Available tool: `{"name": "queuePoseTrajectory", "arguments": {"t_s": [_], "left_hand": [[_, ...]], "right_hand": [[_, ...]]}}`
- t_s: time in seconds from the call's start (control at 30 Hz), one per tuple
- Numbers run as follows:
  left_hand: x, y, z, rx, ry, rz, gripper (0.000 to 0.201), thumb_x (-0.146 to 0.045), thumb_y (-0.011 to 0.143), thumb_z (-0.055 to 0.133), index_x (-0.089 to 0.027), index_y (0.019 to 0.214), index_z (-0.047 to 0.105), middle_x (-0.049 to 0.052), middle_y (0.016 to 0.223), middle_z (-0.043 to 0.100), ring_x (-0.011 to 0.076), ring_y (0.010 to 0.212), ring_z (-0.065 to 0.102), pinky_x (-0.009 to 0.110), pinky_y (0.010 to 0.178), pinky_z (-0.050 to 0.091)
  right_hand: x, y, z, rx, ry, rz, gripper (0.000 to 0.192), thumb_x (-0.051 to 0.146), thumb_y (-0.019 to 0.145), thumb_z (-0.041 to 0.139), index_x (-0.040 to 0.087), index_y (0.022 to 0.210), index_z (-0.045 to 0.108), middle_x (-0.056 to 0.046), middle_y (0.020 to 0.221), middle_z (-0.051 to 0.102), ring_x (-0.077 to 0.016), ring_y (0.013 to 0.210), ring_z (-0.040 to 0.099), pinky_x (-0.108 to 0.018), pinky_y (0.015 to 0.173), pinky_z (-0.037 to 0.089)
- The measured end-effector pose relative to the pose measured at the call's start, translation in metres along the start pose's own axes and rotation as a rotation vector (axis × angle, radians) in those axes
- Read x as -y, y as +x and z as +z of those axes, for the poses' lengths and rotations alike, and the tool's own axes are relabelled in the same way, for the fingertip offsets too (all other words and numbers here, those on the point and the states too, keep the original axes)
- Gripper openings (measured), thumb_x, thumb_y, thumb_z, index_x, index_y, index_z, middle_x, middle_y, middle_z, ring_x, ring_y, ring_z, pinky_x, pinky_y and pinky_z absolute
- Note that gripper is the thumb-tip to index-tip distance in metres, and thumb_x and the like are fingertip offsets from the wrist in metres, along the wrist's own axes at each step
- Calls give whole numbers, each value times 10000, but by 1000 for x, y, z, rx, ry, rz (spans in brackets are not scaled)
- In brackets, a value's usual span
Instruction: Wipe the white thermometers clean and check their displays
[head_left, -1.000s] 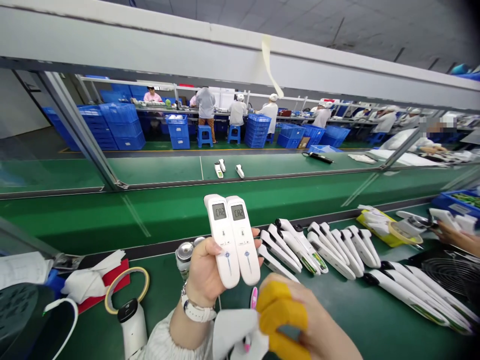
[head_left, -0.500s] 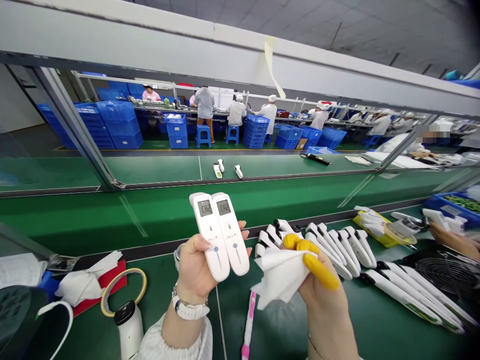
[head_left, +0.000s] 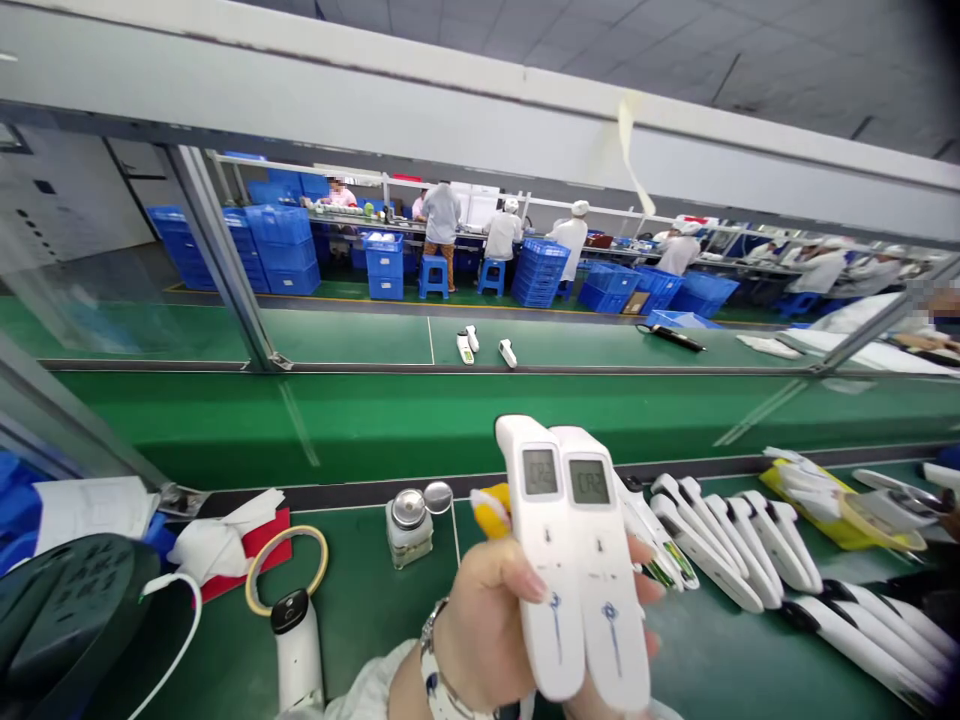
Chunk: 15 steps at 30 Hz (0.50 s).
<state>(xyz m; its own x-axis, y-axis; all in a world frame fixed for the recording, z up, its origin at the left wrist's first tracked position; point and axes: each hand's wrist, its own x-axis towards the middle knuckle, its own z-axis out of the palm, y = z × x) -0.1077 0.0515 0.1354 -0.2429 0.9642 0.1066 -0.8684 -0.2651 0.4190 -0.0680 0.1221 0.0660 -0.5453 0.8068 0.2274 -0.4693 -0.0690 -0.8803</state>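
While the left hand (head_left: 487,640) wraps thumb and fingers around the lower bodies of two white infrared thermometers (head_left: 577,560), side by side at lower centre of the frame, they look light, rigid and smooth-shelled, probably slippery, best gripped mid-body. A yellow-capped fingertip (head_left: 491,510) peeks behind; that hand's grip I cannot tell. Half a second ago the pair sat further left and smaller, with the right hand's white wipe in view; now it is gone.

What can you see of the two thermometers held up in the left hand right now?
The two thermometers are white, glossy plastic wands, held side by side and touching, upright with a slight tilt. Each has a small grey display near the top, lit with characters, a printed mark mid-body and a blue symbol lower down. The left hand grips their lower halves, thumb on the left one's edge, fingertips showing at the right.
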Motion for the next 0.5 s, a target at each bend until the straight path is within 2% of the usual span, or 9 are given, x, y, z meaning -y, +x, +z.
{"name": "queuePoseTrajectory", "arguments": {"t_s": [0.07, 0.13, 0.17, 0.2, 0.23, 0.3, 0.4, 0.5], "left_hand": [[4, 1, 2, -5, 43, 2, 630, -237, 531, 402, -72, 1102, 610, 97, 1022, 621, 323, 1096, 508, 405, 842, 407], [4, 1, 4, -9, 100, -2, 618, -224, 576, 318, -155, 1108, 625, 22, 1029, 618, 339, 1180, 441, 446, 872, 357], [3, 1, 7, -18, 125, -17, 619, -217, 592, 282, -181, 1101, 632, -6, 1013, 618, 340, 1204, 410, 459, 888, 330], [1, 0, 9, -36, 142, -38, 619, -213, 604, 257, -191, 1091, 638, -20, 990, 619, 337, 1219, 389, 463, 901, 309], [0, -1, 11, -58, 147, -61, 615, -214, 607, 247, -186, 1075, 645, -20, 967, 620, 335, 1228, 375, 461, 911, 295], [-4, -1, 15, -90, 134, -91, 604, -218, 589, 261, -158, 1044, 654, 1, 942, 624, 334, 1232, 372, 450, 918, 291], [-5, -1, 15, -86, 105, -100, 619, -236, 537, 311, -139, 1048, 647, 29, 960, 635, 334, 1232, 378, 442, 926, 294], [-3, 1, 9, -54, 117, -88, 599, -258, 545, 345, -161, 1055, 645, 27, 991, 637, 326, 1221, 395, 440, 923, 308]], "right_hand": [[3, -16, 14, -221, 25, -107, 529, 597, 754, 339, 223, 803, 710, -3, 829, 619, -239, 824, 662, -273, 485, 302], [7, -23, 26, -375, 12, -152, 752, 448, 808, 6, 166, 980, 682, -31, 1050, 535, -317, 1113, 479, -327, 519, 207], [10, -23, 31, -388, -11, -155, 801, 366, 796, -74, 140, 1011, 664, -40, 1097, 498, -332, 1171, 367, -340, 512, 175], [13, -22, 35, -372, -35, -152, 799, 315, 795, -82, 123, 990, 670, -42, 1105, 496, -334, 1188, 304, -339, 507, 174], [16, -19, 37, -336, -60, -149, 756, 296, 808, -30, 115, 918, 696, -38, 1081, 527, -333, 1187, 304, -326, 510, 204], [21, -11, 40, -228, -127, -160, 654, 279, 830, 104, 82, 708, 715, -30, 945, 608, -316, 1124, 439, -295, 496, 262], [26, -1, 45, -62, -238, -194, 574, 246, 830, 234, 88, 440, 624, 11, 655, 630, -209, 861, 637, -240, 432, 313], [26, 4, 48, 28, -343, -253, 580, 200, 836, 205, 125, 371, 545, 54, 467, 550, -103, 629, 631, -187, 356, 297]]}}
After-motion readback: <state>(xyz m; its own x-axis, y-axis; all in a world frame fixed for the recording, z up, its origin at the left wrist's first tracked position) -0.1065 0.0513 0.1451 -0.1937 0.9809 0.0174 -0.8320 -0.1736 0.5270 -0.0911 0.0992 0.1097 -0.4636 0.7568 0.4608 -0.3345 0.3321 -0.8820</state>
